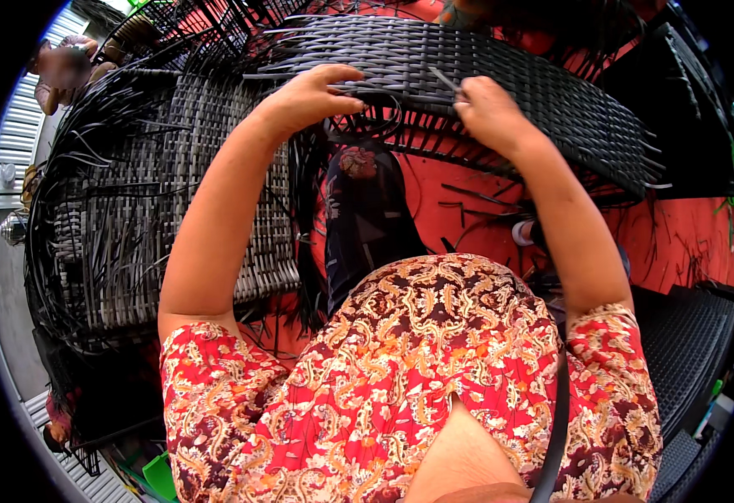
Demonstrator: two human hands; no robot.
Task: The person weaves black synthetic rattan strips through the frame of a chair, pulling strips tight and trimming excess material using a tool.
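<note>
A long woven panel of dark grey wicker strips (501, 71) stretches across the far middle, with loose strip ends sticking out at both ends. Near its left front edge is my left hand (316, 94), thumb and fingers apart with nothing visible between them. My right hand (488, 113) is closed around a thin, pointed grey tool (443, 79); whether it is a blade or a flat screwdriver I cannot tell. The tool's tip lies over the weave at the panel's middle. Below the front edge, a dark strip (399, 117) hangs in a loop between my hands.
On the left stands a large, partly woven wicker piece (216, 193) with many loose strips. Cut strips litter the red floor (459, 180). Dark woven pieces (689, 335) stand at the right. Another person (61, 75) is at the far left.
</note>
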